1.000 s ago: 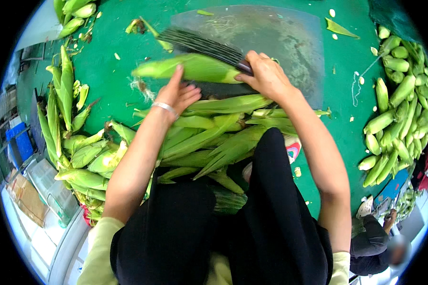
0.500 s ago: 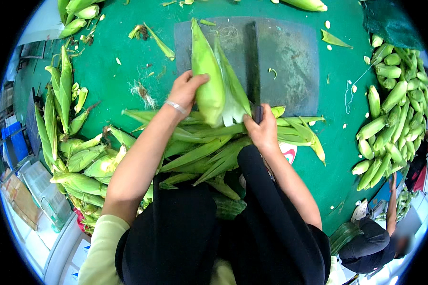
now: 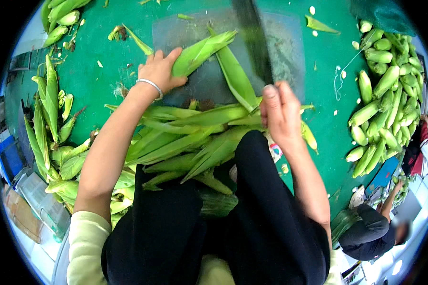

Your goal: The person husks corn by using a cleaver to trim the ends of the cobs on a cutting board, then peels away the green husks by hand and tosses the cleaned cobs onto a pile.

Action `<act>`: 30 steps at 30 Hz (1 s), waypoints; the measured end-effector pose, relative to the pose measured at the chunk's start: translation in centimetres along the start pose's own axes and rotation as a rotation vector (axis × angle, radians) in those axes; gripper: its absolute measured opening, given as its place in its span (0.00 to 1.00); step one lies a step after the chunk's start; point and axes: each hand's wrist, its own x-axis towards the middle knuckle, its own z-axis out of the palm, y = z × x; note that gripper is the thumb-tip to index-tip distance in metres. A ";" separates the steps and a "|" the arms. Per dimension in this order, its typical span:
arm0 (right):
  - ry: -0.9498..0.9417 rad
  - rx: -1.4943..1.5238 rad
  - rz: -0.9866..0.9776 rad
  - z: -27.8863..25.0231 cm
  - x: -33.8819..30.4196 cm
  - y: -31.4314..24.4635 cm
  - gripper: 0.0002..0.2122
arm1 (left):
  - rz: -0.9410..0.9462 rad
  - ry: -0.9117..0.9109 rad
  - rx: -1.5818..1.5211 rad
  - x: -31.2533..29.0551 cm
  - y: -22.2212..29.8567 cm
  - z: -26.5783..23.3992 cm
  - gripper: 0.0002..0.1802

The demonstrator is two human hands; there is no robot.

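My left hand (image 3: pixel 159 73) presses a green, husk-wrapped ear of corn (image 3: pixel 202 53) onto the dark cutting mat (image 3: pixel 176 23). The ear's tip points up and to the right; its base lies between my thumb and index finger, partly hidden. My right hand (image 3: pixel 279 111) is closed round the handle of a knife with a wide dark blade (image 3: pixel 253 42), blurred by motion and angled away over the mat. A loose husk leaf (image 3: pixel 238 80) reaches from the mat to beside my right hand. Nearer me, stripped husks (image 3: pixel 190 128) lie in a heap across my legs.
Unpeeled corn (image 3: pixel 64 164) is piled on the left of the green surface (image 3: pixel 102 85). A big heap of trimmed ears (image 3: pixel 385 95) lies on the right, with a dark green net (image 3: pixel 385 16) behind it. Another person (image 3: pixel 371 232) is at the lower right.
The ear has come down onto the mat and turned to point right. One husk leaf now lies apart from it. My left hand moved left, and the knife swung from upright to a tilt.
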 end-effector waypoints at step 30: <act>-0.260 0.018 -0.302 4.0 3.1 -8.5 0.10 | 0.419 0.441 -0.839 -4.4 3.5 -4.3 0.34</act>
